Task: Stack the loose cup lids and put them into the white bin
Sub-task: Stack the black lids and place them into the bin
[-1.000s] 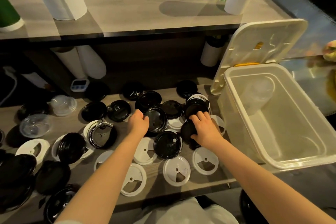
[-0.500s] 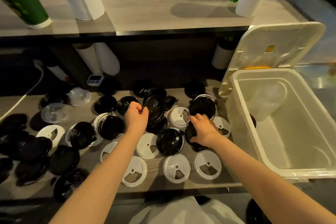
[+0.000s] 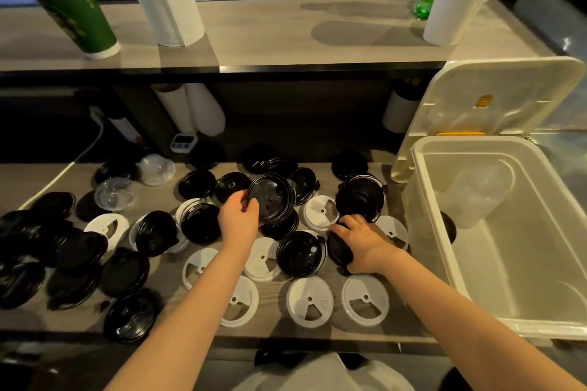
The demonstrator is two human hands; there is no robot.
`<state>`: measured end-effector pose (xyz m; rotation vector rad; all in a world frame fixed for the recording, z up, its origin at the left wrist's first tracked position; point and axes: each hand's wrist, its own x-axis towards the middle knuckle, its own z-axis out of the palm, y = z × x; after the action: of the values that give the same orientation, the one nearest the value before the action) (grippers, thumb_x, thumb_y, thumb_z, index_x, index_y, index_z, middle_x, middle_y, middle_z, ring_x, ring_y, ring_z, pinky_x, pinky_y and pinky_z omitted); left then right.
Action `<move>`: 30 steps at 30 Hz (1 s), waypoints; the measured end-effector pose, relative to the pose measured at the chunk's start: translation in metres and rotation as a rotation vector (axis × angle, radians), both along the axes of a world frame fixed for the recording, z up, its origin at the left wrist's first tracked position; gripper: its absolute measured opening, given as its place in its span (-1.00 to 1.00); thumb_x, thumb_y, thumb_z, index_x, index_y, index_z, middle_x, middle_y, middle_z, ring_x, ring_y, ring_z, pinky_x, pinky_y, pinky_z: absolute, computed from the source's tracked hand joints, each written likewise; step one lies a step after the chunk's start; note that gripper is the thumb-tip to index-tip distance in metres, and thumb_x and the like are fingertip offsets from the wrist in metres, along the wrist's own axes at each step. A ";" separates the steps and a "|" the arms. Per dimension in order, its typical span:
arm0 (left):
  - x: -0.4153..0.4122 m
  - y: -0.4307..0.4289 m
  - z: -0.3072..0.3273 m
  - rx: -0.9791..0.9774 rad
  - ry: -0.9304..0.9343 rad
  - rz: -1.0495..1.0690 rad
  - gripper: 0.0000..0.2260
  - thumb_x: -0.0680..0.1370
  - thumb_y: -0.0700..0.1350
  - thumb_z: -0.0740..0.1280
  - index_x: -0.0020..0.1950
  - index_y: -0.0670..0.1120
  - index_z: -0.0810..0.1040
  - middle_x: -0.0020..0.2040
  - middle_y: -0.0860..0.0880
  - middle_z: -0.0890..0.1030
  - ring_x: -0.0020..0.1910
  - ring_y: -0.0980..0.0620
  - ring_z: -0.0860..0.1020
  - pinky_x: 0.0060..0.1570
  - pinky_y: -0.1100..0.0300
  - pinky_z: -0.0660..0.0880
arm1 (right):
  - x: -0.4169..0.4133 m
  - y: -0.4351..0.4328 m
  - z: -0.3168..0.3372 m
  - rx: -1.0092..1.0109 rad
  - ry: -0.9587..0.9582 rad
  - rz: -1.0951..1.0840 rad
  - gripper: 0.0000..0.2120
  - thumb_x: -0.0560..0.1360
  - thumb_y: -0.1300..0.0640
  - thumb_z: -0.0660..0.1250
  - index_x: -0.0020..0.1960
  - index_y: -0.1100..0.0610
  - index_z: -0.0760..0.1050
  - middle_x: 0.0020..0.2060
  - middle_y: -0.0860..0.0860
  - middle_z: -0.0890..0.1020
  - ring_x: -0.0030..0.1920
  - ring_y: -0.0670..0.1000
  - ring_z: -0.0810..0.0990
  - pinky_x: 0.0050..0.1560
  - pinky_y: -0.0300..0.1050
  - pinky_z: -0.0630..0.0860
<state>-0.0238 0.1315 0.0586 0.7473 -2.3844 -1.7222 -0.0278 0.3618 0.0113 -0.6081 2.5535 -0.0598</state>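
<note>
Cup lids (image 3: 309, 301), black and white with a few clear ones, lie scattered across the counter (image 3: 25, 178), all of them to the left of the white bin (image 3: 508, 279). That bin stands open at the counter's right end, with its hinged cover (image 3: 492, 98) tipped up behind it. Just beside the bin's left wall, the right hand (image 3: 365, 244) curls round the edge-on black lids (image 3: 340, 246). They stand on their rims inside that grip, and their number cannot be told. Farther from the bin, the left hand (image 3: 238, 219) pinches the raised black lid (image 3: 270, 197) at its left rim between thumb and fingers. This lid sits above and to the bin side of the grip, tilted toward the camera, over other black lids.
</note>
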 end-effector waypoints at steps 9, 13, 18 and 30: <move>-0.001 0.004 0.012 0.178 -0.027 0.013 -0.86 0.57 -0.27 0.20 0.11 -0.14 0.43 0.07 -0.17 0.54 0.05 -0.12 0.56 -0.04 0.00 0.58 | 0.001 0.002 0.026 -0.430 0.126 -0.347 -0.03 0.27 -0.08 0.51 0.52 0.07 0.06 0.30 0.04 0.22 0.33 0.10 0.22 0.32 -0.06 0.29; 0.000 0.006 0.013 0.282 -0.078 -0.056 -0.77 0.57 -0.29 0.18 0.23 -0.16 0.37 0.14 -0.15 0.49 0.05 -0.07 0.53 -0.15 0.11 0.58 | 0.001 -0.012 0.039 -0.652 0.136 -0.544 -0.07 0.27 -0.03 0.55 0.47 0.13 0.13 0.27 0.03 0.24 0.34 0.04 0.26 0.33 -0.16 0.26; 0.007 0.003 0.013 0.393 -0.181 -0.183 -0.78 0.57 -0.31 0.15 0.13 -0.08 0.43 0.07 -0.10 0.54 -0.02 -0.02 0.55 -0.28 0.17 0.54 | -0.001 -0.047 0.062 -0.962 0.242 -0.719 -0.22 0.25 0.10 0.58 0.29 0.04 0.17 0.20 -0.03 0.27 0.19 -0.07 0.32 0.15 -0.31 0.30; 0.017 -0.042 0.013 0.658 -0.266 -0.122 -0.84 0.64 -0.07 0.14 0.19 -0.04 0.40 0.11 -0.14 0.52 0.01 -0.13 0.56 -0.23 0.04 0.54 | 0.008 -0.116 0.058 -0.816 0.476 -0.438 -0.56 0.41 0.11 0.46 0.19 0.14 0.37 0.10 0.00 0.43 0.12 0.00 0.42 0.14 -0.07 0.44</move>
<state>-0.0070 0.0891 0.0717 0.9656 -2.0198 -2.6556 -0.0199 0.2459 0.0690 -0.3391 3.0308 -1.2890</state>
